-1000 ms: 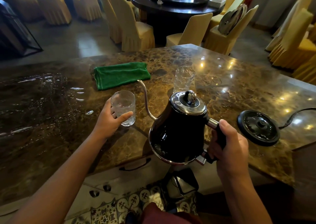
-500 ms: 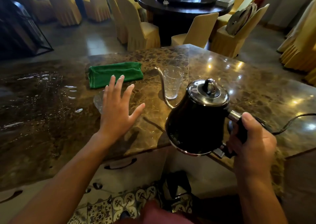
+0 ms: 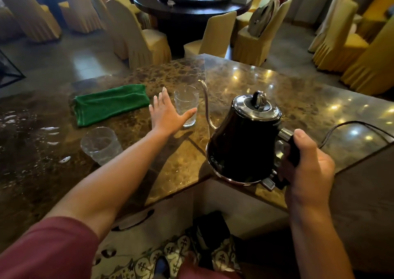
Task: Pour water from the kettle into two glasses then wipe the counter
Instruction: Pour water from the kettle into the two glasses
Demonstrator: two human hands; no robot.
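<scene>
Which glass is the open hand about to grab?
The far glass, beside the kettle spout; the left hand is right at it. The near glass stands alone.

Your brown marble counter [image 3: 245,91] carries a folded green cloth [image 3: 110,103], one glass [image 3: 186,105] just right of it, a nearer glass [image 3: 100,145] (apart from both), and water splashes [image 3: 50,129] at left.
</scene>
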